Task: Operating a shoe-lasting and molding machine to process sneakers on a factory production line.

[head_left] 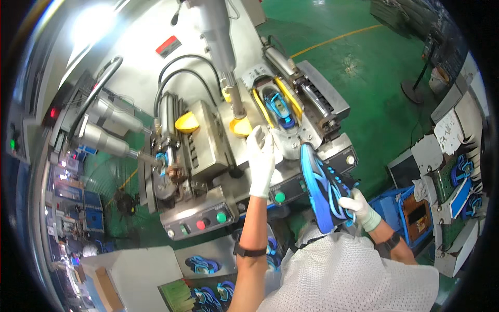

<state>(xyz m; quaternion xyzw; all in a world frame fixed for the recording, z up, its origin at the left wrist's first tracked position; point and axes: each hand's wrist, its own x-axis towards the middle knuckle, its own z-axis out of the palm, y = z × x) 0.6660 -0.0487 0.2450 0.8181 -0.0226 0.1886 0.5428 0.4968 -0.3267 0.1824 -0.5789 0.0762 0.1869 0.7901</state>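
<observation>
In my white-gloved right hand point(358, 208) is a blue and black shoe point(323, 184) with light-blue strips, gripped near its lower end and tilted in front of the machine. My left hand point(261, 156), also in a white glove, reaches forward with fingers stretched out and holds nothing that I can see. Its fingertips are beside a yellow cup-shaped pad point(240, 127) at the foot of a metal rod; whether they touch it, I cannot tell. Just beyond, a second blue shoe point(279, 107) sits in the machine's right station, between two yellow side pads point(289, 98).
Control panels with green buttons point(280, 197) line the machine's front point(197, 218). Several blue shoes point(204, 265) lie at lower left. A blue crate point(400, 208) and a rack with shoes point(462, 171) stand at right. A fan point(125, 200) is at left.
</observation>
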